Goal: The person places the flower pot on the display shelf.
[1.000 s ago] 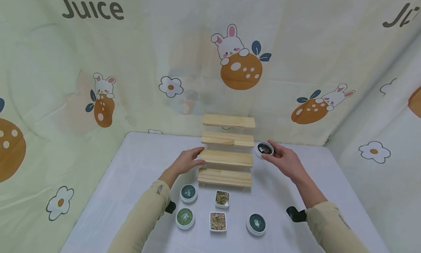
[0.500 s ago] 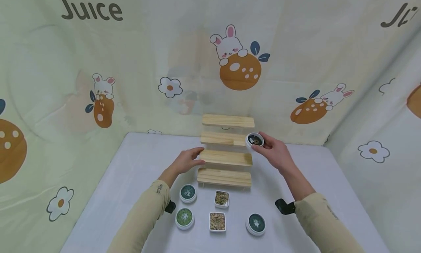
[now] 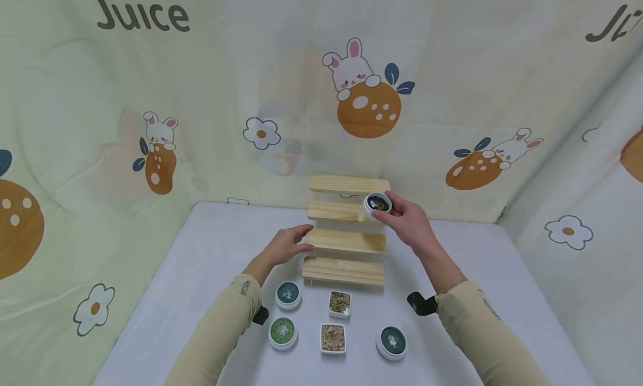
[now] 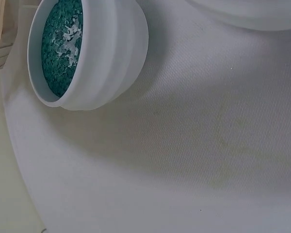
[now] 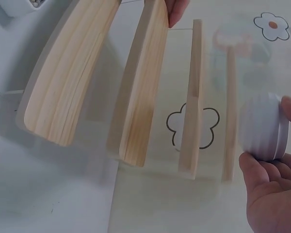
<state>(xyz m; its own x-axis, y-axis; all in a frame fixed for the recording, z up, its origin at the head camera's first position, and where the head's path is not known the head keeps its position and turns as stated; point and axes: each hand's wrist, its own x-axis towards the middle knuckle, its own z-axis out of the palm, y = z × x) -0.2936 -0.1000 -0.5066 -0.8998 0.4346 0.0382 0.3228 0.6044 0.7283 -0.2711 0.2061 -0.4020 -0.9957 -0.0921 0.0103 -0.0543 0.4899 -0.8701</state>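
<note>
Holding a round white pot (image 3: pixel 378 203) with dark stuff in it, the right hand (image 3: pixel 409 221) has its thumb and fingers bent around the sides. The pot is up near the right end of the top two steps of the wooden stand (image 3: pixel 346 241). The left hand (image 3: pixel 286 244) pinches the left end of the third step down. Closer, on the white bench (image 3: pixel 467 263), sit three round tubs (image 3: pixel 283 331) and two square dishes (image 3: pixel 333 338).

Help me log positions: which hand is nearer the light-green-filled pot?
Left. The left hand is beyond the light-green-filled pot, at the left end of the wooden rack; the right hand is farther, near its right end.
</note>
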